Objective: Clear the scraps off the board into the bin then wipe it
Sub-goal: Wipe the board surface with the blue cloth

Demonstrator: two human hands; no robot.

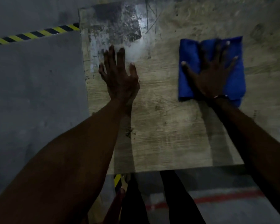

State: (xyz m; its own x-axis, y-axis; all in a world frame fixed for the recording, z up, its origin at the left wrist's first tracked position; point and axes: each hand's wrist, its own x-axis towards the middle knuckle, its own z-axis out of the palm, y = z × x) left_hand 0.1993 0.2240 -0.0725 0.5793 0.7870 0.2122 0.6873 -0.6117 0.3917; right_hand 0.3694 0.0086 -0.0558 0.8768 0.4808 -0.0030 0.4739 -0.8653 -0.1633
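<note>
A worn wooden board (pixel 165 126) fills the middle of the view, stained dark and whitish at its far left corner. A folded blue cloth (pixel 191 62) lies on the board's right part. My right hand (pixel 212 75) presses flat on the cloth with fingers spread. My left hand (pixel 120 73) rests flat on the bare board near its left edge, fingers straight. I see no scraps on the board and no bin in view.
Grey concrete floor (pixel 36 94) lies left of the board, crossed by yellow-black hazard tape (pixel 31 33). The board's near edge (pixel 176 168) ends above my legs (pixel 176 199). A red line (pixel 217 198) marks the floor below.
</note>
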